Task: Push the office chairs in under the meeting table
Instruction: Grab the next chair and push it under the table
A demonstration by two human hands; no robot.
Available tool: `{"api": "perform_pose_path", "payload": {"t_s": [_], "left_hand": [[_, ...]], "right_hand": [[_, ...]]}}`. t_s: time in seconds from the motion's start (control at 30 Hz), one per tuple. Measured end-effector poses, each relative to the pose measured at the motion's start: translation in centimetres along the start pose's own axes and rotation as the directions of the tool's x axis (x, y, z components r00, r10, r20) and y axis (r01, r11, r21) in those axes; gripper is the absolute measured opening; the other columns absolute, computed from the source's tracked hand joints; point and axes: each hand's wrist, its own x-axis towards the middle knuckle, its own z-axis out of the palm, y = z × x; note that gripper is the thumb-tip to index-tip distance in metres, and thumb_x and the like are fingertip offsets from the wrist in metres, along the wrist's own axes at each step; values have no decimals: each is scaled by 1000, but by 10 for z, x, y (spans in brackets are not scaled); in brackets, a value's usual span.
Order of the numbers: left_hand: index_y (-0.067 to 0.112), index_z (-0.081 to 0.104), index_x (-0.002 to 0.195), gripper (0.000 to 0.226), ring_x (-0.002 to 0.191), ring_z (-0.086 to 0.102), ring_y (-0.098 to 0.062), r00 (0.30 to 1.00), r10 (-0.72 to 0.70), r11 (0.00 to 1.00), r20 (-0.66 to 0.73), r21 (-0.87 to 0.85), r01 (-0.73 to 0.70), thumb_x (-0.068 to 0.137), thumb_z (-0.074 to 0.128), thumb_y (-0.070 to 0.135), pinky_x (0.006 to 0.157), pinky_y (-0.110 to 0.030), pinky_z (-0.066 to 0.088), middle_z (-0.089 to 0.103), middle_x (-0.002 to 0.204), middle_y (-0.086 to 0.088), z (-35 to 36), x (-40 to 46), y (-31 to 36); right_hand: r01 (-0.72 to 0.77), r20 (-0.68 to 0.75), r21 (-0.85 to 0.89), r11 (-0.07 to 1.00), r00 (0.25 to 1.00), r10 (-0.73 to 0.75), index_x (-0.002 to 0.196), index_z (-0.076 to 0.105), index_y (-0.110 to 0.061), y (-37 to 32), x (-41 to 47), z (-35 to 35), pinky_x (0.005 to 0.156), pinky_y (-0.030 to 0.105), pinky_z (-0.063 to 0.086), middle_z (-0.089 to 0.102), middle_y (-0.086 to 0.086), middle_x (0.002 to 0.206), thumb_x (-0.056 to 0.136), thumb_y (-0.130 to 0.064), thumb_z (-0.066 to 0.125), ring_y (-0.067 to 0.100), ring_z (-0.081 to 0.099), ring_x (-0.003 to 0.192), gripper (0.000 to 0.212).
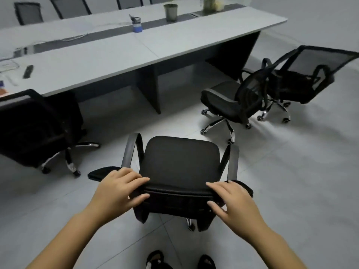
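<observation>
Both hands grip the top edge of the near office chair's backrest [174, 191]: the left hand [118, 191] and the right hand [231, 199] each curl their fingers over it, thumbs underneath. The chair stands at 6 o'clock, apart from the meeting table [116, 53] at 12. At 9 o'clock another chair [35, 125] is blurred, half under the table.

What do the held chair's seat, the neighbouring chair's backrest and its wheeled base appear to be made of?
Held chair's seat: matte black fabric or padding, no shine. Neighbouring chair's backrest: black see-through mesh. Its wheeled base: probably chromed metal, brightly reflective.
</observation>
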Motion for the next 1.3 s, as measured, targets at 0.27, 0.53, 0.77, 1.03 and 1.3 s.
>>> {"api": "perform_pose_path", "payload": {"t_s": [0.27, 0.53, 0.77, 1.03, 1.3], "left_hand": [[24, 66, 62, 26, 50, 61, -17, 939, -318, 946, 129, 105, 306, 49, 87, 14, 50, -24, 47, 64, 53, 9, 9, 4, 6], [24, 62, 63, 20, 48, 59, -17, 908, -412, 906, 74, 139, 399, 63, 81, 33, 45, -24, 43, 63, 52, 8, 24, -1, 30], [26, 63, 64, 47, 43, 61, -17, 923, -384, 913, -18, 139, 383, 73, 36, 63, 40, -19, 30, 64, 49, 7, 34, 41, 2], [23, 63, 64, 53, 46, 61, -19, 901, -424, 890, -93, 142, 433, 73, 34, 65, 41, -19, 31, 64, 51, 6, 47, 75, -70], [24, 62, 60, 52, 43, 60, -15, 891, -442, 872, -108, 180, 455, 74, 35, 66, 37, -21, 36, 63, 50, 8, 58, 127, -166]], "right_hand": [[150, 9, -175, 973, 988, -151, 69, 66, -32, 26, 30, 14, 35, 19, 37, 65, -14, 61, 51, -28, 84, 12, 59, 49, 26], [314, -1, -182, 932, 948, -319, 75, 65, -33, 68, 73, 14, 40, 22, 41, 67, -14, 65, 72, -41, 45, 14, 63, 56, 22], [430, 10, -160, 888, 901, -435, 76, 65, -32, 94, 146, 9, 43, 19, 35, 68, -13, 67, 73, -63, 44, 11, 65, 60, 37], [475, -4, -207, 855, 874, -486, 63, 59, -25, 87, 239, 37, 40, 22, 32, 61, -7, 54, 73, -68, 36, 14, 59, 50, 50], [507, -31, -195, 840, 852, -522, 55, 53, -22, 73, 359, 64, 39, 16, 17, 53, -4, 43, 72, -64, 42, 15, 52, 40, 47]]}}
